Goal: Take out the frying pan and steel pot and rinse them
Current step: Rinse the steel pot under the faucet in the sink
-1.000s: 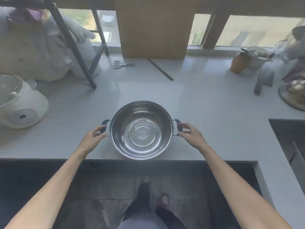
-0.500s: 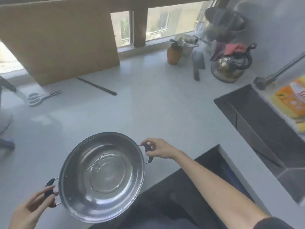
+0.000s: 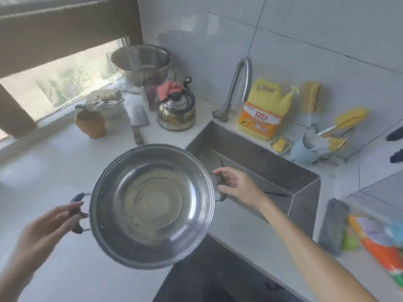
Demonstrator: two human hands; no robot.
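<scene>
The steel pot is in the air over the white counter, tilted a little, its empty inside facing me. My left hand grips its dark left handle. My right hand grips the dark right handle, right at the near corner of the steel sink. The sink's curved tap stands at its far side. No frying pan is in view.
A kettle, a cleaver, a brown jar and a steel bowl crowd the counter by the window. A yellow detergent jug, a soap dish and a utensil rack line the sink's far rim. A grey cloth lies right.
I lifted the pot off the counter with both hands and carried it to the right, up to the sink. The view swung right, bringing the tap and the detergent into sight.
</scene>
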